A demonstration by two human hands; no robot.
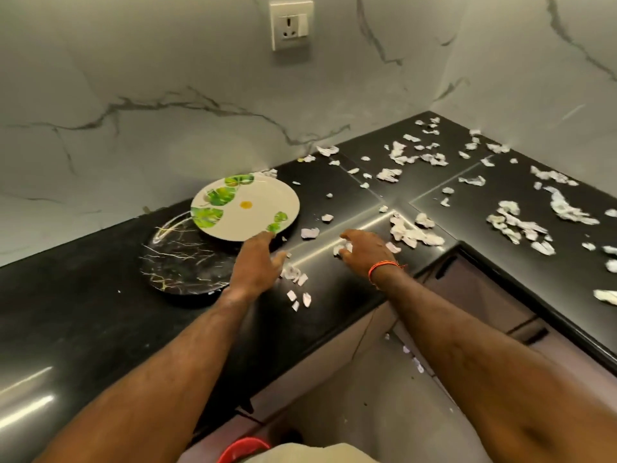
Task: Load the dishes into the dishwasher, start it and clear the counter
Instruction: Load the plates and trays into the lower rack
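Grey-veined marble wall (140,105) backs an L-shaped black desk (83,315), with a wall socket (289,25) set above it. From the head view, a cream plate with green leaf prints (245,208) sits tilted, its near edge resting on a black marbled plate (187,259) that lies flat on the desk near the wall. A small yellow spot marks the middle of the cream plate. The left hand (258,262) reaches toward the near rim of the cream plate, fingertips touching or just at its edge, fingers fairly straight and grasping nothing that can be made out. The right hand (365,245), wearing an orange thread band (384,267) at the wrist, rests over the desk just beside the plates, its fingers curled around a few white paper scraps (342,248). Torn paper scraps (417,233) are scattered across the desk, thickest toward the far corner and along the right arm of the L, with a few close to the left hand. Some scraps lie on the floor (367,396) below. A red rim (243,449) of some container shows at the bottom edge.
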